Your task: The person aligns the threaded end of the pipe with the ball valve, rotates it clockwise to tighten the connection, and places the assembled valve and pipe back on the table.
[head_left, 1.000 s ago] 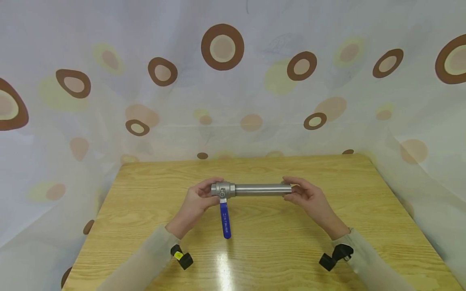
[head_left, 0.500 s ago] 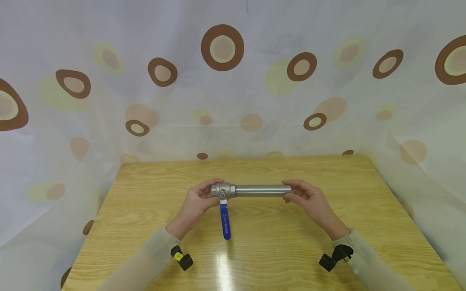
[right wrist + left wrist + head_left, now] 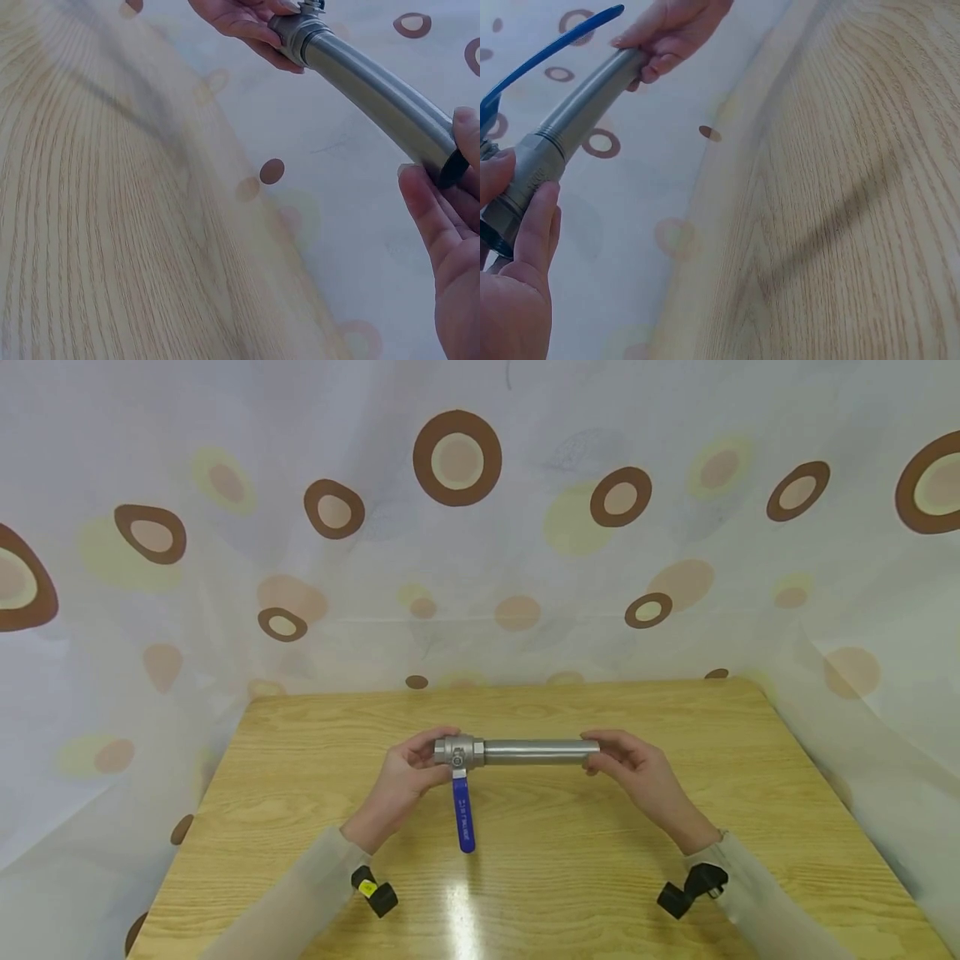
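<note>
My left hand [image 3: 402,785] grips the body of a steel ball valve [image 3: 460,750], thumb on the near side and fingers behind. The valve's blue lever [image 3: 464,814] points toward me, square to the bore. A straight steel pipe [image 3: 536,752] sits in the valve's right end, with a little thread showing at the joint in the left wrist view [image 3: 553,137]. At the pipe's free end, my right hand [image 3: 637,777] holds it between thumb and fingers. Valve and pipe lie level in one line, held up above the table; the open pipe end shows in the right wrist view.
Beneath the hands spreads a wood-grain table [image 3: 555,868]. A white sheet [image 3: 390,560] with brown and yellow spots hangs behind it and at both sides. Each sleeve carries a small black wrist camera [image 3: 382,897].
The right hand's fingers have shifted slightly at the pipe's end. Valve, lever and left hand stay almost where they were.
</note>
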A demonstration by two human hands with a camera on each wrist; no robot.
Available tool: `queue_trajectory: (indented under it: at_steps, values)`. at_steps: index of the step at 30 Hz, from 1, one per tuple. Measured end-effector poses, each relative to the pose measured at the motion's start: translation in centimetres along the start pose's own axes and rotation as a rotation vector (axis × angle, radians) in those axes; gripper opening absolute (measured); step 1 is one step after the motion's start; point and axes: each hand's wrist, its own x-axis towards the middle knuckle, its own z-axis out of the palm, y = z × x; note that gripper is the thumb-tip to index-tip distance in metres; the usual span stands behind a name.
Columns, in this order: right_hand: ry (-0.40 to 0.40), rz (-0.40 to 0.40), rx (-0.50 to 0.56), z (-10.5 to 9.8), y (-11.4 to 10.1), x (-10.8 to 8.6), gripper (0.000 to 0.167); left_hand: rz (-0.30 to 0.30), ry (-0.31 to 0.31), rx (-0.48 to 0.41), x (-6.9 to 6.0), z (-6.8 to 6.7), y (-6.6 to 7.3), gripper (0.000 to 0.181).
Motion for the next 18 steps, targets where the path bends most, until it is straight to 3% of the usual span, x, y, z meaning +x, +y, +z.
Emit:
queue_trajectory:
  at_steps: [9,13,18]
  values:
    - [-0.046,-0.041,0.106,0.13,0.15,0.05,0.045,-0.008,0.003,-0.003,0.11,-0.05,-0.02,0.054]
    - [-0.019,-0.050,0.073,0.14,0.22,0.06,0.038,-0.014,0.001,-0.013,0.11,-0.06,-0.03,0.054]
    - [0.002,-0.067,0.106,0.06,0.39,0.12,0.040,-0.010,0.000,-0.021,0.11,-0.03,0.00,0.053]
